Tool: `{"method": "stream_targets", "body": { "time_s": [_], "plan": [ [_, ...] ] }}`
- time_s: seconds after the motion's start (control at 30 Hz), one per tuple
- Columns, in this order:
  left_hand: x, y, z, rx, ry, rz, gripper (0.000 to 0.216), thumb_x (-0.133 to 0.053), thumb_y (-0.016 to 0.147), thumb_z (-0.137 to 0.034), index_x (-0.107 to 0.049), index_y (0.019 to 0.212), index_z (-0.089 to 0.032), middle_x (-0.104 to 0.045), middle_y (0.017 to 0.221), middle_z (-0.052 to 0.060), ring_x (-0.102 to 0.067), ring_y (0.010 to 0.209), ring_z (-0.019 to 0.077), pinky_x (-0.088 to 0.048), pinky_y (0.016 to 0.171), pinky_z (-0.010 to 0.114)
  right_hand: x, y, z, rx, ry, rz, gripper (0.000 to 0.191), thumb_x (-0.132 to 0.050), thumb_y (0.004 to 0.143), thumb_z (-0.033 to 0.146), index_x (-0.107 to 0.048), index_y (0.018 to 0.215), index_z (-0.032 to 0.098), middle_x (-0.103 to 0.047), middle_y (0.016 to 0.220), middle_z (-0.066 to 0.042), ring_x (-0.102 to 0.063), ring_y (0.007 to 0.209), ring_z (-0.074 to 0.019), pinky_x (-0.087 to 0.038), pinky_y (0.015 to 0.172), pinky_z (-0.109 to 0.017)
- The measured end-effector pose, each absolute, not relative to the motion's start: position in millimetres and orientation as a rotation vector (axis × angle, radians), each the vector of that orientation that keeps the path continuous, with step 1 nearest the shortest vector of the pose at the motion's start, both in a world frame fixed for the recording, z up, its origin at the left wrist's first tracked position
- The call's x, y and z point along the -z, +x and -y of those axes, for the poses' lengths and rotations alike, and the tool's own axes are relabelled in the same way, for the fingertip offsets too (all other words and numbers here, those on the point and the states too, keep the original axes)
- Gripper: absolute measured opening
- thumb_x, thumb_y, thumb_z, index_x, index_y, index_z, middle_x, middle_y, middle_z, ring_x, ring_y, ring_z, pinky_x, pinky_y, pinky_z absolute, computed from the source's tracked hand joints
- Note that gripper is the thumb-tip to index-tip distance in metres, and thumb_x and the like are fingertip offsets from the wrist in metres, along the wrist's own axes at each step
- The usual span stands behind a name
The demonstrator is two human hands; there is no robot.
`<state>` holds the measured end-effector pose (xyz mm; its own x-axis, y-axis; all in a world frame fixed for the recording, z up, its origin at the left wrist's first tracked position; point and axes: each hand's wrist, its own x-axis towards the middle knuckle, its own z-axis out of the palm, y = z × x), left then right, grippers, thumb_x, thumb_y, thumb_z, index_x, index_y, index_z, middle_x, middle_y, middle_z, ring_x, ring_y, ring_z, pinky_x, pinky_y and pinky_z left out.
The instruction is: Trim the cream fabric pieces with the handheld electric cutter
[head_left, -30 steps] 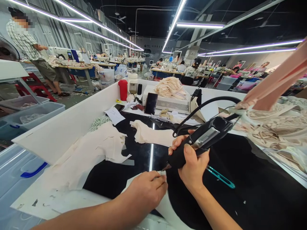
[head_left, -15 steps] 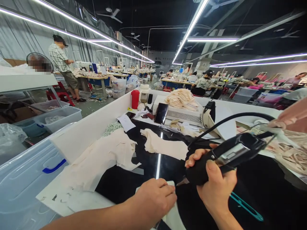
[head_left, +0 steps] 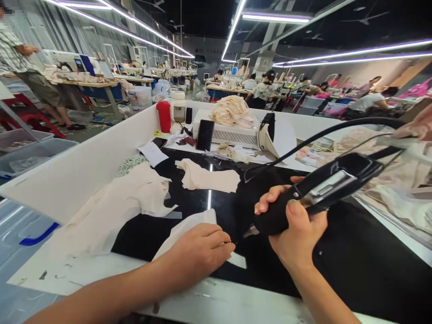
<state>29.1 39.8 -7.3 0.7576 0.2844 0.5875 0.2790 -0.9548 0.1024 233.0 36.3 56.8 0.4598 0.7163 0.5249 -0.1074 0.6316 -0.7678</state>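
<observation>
**The far side of my desk (head_left: 364,252)**

Across from me stand a red tumbler (head_left: 164,117), a lidded jar (head_left: 178,109) and a small black cylinder (head_left: 189,115). A smartphone (head_left: 204,135) sits upright before a white vented box (head_left: 232,135). Off to my left, a person in a checked shirt (head_left: 11,51) stands near a sewing machine (head_left: 59,58).

phone (head_left: 204,135) bhd cloth stack (head_left: 211,176), tool (head_left: 320,192) on r.

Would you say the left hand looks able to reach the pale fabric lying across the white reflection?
Probably yes: the left hand is over another pale piece, and only bare black surface seems to separate that from the pale fabric.
</observation>
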Motion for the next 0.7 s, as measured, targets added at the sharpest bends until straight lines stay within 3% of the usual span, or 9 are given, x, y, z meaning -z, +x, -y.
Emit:
{"method": "stream_targets", "body": {
  "time_s": [0.2, 0.33, 0.7],
  "plan": [
    [6.6, 30.2, -31.1, -0.776, 2.947, -0.341, 0.020, -0.065, 0.112, -0.032, -0.067, 0.123, -0.016, -0.074, 0.111, 0.006, -0.069, 0.106, 0.0209, -0.058, 0.099, 0.036, -58.5, 235.4, -16.5, -0.612, -0.723, 0.962, 0.043, -0.089, 0.084, 0.044, -0.064, 0.115, 0.030, -0.067, 0.077, 0.006, -0.064, 0.054, -0.0151, -0.057, 0.049, -0.029],
    [6.4, 28.3, -32.1, -0.731, 2.989, -0.351, 0.021, -0.069, 0.109, -0.032, -0.068, 0.123, -0.016, -0.072, 0.109, 0.006, -0.069, 0.104, 0.0219, -0.058, 0.096, 0.036, -58.6, 233.3, -8.6, -0.635, -0.702, 0.971, 0.043, -0.091, 0.083, 0.045, -0.065, 0.115, 0.029, -0.068, 0.078, 0.005, -0.064, 0.055, -0.0146, -0.057, 0.049, -0.028],
    [14.4, 25.4, -32.8, -0.787, 2.940, -0.333, 0.018, -0.059, 0.114, -0.028, -0.068, 0.122, -0.015, -0.074, 0.109, 0.007, -0.071, 0.102, 0.0212, -0.060, 0.092, 0.036, -57.4, 227.5, -0.4, -0.662, -0.708, 0.964, 0.044, -0.090, 0.085, 0.047, -0.065, 0.115, 0.030, -0.068, 0.078, 0.005, -0.064, 0.054, -0.0149, -0.056, 0.048, -0.029]
  ]
}}
